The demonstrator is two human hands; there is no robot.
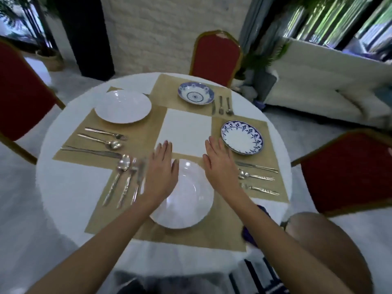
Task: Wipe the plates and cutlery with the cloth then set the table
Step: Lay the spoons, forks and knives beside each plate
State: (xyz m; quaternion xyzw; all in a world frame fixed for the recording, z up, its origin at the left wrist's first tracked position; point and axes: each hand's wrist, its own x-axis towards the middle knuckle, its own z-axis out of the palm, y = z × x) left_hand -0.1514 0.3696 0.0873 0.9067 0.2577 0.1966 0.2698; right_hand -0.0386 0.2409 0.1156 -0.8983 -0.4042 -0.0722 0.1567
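Observation:
A round white table (70,187) carries tan placemats. A white plate (186,200) lies on the nearest mat, between my two hands. My left hand (161,168) hovers flat over the plate's left rim, fingers apart, holding nothing. My right hand (220,162) is flat beside its right rim, also holding nothing. A spoon, fork and knife (127,179) lie left of this plate. A purple cloth (252,234) lies at the table's near right edge, partly hidden under my right forearm. Other settings: a white plate (123,107), a blue-patterned bowl (195,93), and a blue-rimmed plate (241,137).
Cutlery sets lie beside each other plate: left (101,141), far (221,106), right (256,177). Red chairs stand at the far side (216,56), left (21,96) and right (347,172). A white sofa (331,81) is at the back right.

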